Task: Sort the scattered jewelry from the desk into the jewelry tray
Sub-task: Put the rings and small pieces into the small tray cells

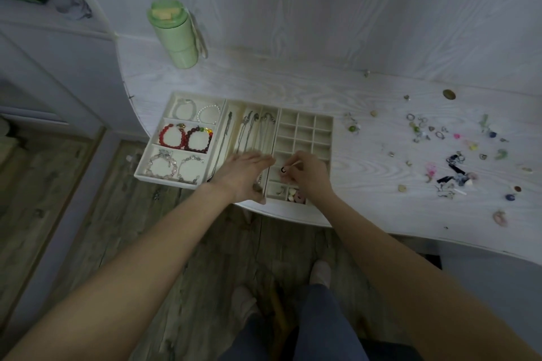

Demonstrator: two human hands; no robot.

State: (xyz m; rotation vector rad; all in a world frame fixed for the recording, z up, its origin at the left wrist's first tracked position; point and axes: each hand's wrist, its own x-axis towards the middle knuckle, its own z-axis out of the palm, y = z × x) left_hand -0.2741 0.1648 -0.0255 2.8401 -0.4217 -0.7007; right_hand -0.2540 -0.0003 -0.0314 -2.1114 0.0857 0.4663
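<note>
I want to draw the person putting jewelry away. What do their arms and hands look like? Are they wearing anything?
Both arms are bare from the bottom of the picture to the fingertips: no sleeves show. The left hand has no glove, and I see no watch or bracelet on its wrist. The right hand is bare too, with nothing on its wrist. Any rings are too small to tell.

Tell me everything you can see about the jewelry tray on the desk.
The jewelry tray is cream, shallow and rectangular, lying flat at the desk's front left edge. Its left section holds beaded bracelets in three compartments, the middle holds chain necklaces in long slots, the right is a grid of small cells, mostly empty. The left hand hovers over it open; the right hand pinches a small dark piece.
</note>
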